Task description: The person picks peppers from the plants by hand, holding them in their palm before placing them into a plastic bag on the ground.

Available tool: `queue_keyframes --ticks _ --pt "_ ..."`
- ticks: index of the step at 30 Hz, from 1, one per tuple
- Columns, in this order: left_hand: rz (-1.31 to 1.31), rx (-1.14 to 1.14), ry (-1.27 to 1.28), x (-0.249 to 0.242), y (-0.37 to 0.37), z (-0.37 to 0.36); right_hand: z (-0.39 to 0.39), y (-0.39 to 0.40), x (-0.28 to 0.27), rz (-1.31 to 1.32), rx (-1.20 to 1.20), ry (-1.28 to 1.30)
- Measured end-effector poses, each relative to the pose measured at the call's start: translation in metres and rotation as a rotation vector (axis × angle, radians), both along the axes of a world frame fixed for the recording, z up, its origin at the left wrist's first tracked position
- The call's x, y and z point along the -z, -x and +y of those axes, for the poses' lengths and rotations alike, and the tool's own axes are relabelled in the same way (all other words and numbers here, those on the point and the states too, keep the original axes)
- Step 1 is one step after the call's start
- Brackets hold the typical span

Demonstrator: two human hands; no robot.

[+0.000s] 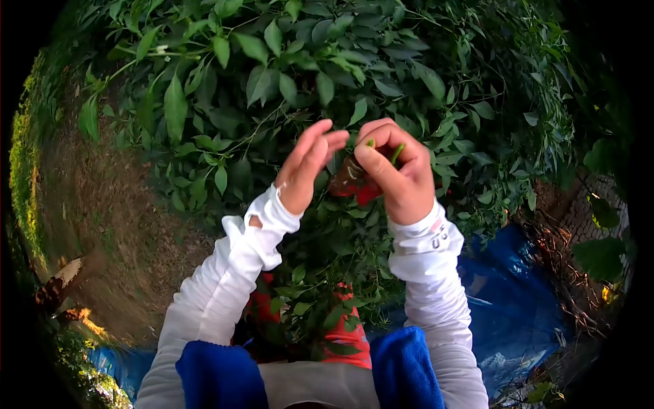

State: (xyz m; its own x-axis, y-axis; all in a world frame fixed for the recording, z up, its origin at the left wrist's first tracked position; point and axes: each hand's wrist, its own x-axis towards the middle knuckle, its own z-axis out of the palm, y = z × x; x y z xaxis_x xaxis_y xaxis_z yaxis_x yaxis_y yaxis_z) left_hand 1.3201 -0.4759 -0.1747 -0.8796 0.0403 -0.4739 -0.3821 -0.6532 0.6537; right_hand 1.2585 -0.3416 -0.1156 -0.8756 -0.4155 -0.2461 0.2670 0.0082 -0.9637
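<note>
My right hand (pixel 403 172) is closed, thumb against the curled fingers, around a few peppers. One pepper is dark brownish red (pixel 346 178) and pokes out on the left side of the hand. Below it a bright red pepper (pixel 368 194) shows in part. A green stem (pixel 398 153) sticks up between the fingers; how many peppers are inside the grip is hidden. My left hand (pixel 306 167) is just to the left, its fingers stretched out and holding nothing. Both hands are in front of the leafy green pepper plants (pixel 272 82).
Blue plastic sheeting (pixel 507 293) lies on the ground at the right. Dry brown soil (pixel 116 238) stretches along the left. Dry twigs (pixel 569 273) are piled by the sheeting. Branches with leaves reach down over my red patterned clothing (pixel 351 334).
</note>
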Motion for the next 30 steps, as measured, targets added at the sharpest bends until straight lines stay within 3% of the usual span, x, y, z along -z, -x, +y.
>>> queue_keyframes --ticks 1,2,3,5,6,8,9,10,12,13,14,18,20,25,28,29,30 --pt "0.147 0.107 -0.02 -0.014 -0.014 -0.002 -0.017 -0.018 0.0 -0.085 0.095 0.054" --pt "0.299 0.216 -0.042 -0.023 -0.023 -0.007 -0.028 -0.03 0.012 0.141 0.047 -0.008" --pt "0.23 0.291 0.087 -0.03 -0.028 -0.015 -0.04 -0.04 0.012 0.157 0.055 0.002" --pt "0.116 0.36 -0.045 -0.024 -0.043 -0.038 -0.056 -0.05 0.018 0.051 -0.023 0.012" --pt "0.065 0.423 -0.109 -0.02 -0.05 -0.052 -0.061 -0.052 0.02 0.138 -0.137 -0.059" --pt "-0.092 0.73 -0.418 -0.014 -0.061 -0.083 -0.071 -0.051 0.005 0.179 -0.476 -0.393" --pt "-0.079 0.734 -0.345 -0.022 -0.062 -0.086 -0.07 -0.053 0.006 0.196 -0.511 -0.375" --pt "-0.025 0.82 -0.428 -0.016 -0.068 -0.09 -0.066 -0.049 0.006 0.28 -0.517 -0.339" --pt "-0.128 0.905 -0.417 -0.031 -0.072 -0.104 -0.044 -0.015 -0.008 0.408 -0.322 -0.426" --pt "-0.134 0.92 -0.391 -0.026 -0.081 -0.112 -0.028 0.007 -0.011 0.394 -0.073 -0.49" --pt "-0.138 0.936 -0.361 -0.02 -0.086 -0.12 -0.006 0.034 -0.009 0.209 0.145 -0.506" --pt "-0.237 0.76 -0.301 -0.01 -0.096 -0.132 0.137 0.172 0.071 0.244 0.66 -0.283" --pt "-0.248 0.725 -0.453 0.004 -0.103 -0.135 0.182 0.225 0.101 0.045 0.934 -0.132" --pt "-0.381 0.609 -0.475 -0.001 -0.101 -0.112 0.265 0.322 0.218 0.056 1.014 -0.411" --pt "-0.506 0.634 -0.469 0.011 -0.109 -0.111 0.277 0.359 0.251 0.185 0.839 -0.841" --pt "-0.546 0.623 -0.462 0.012 -0.109 -0.11 0.293 0.372 0.27 0.535 0.657 -1.324" --pt "-0.588 0.613 -0.455 0.011 -0.108 -0.109 0.349 0.417 0.33 0.374 0.655 -1.148"
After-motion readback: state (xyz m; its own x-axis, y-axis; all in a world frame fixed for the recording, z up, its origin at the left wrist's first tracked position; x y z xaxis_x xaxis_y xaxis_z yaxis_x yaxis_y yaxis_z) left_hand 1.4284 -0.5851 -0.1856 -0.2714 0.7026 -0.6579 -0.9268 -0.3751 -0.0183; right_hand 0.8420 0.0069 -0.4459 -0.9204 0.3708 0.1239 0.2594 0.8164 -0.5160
